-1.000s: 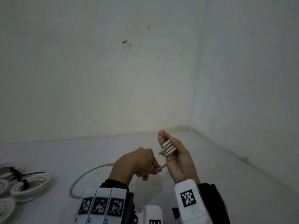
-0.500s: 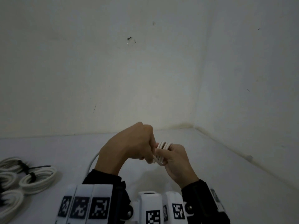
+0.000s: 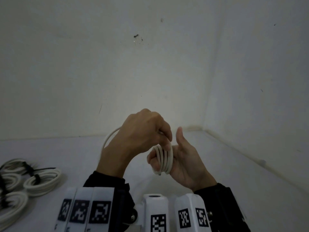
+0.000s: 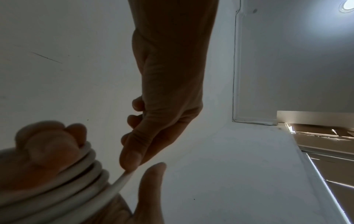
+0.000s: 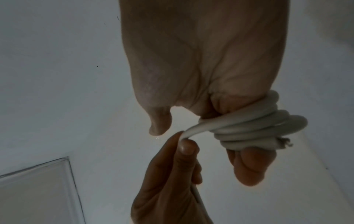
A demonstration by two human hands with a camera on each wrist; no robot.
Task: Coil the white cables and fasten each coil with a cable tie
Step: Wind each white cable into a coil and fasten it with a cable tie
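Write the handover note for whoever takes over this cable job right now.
Left hand: pinches the free run of the white cable and leads it around the right hand.
Right hand: the coil is wound around its fingers, about four turns, thumb raised; the cut cable end sticks out of the wraps.
The slack trails behind the left hand toward the table.
Done: several tied coils with black cable ties lie at the table's left.
Left: wind the rest of the slack, slip the coil off and fasten it with a tie. No loose tie shows in these views.
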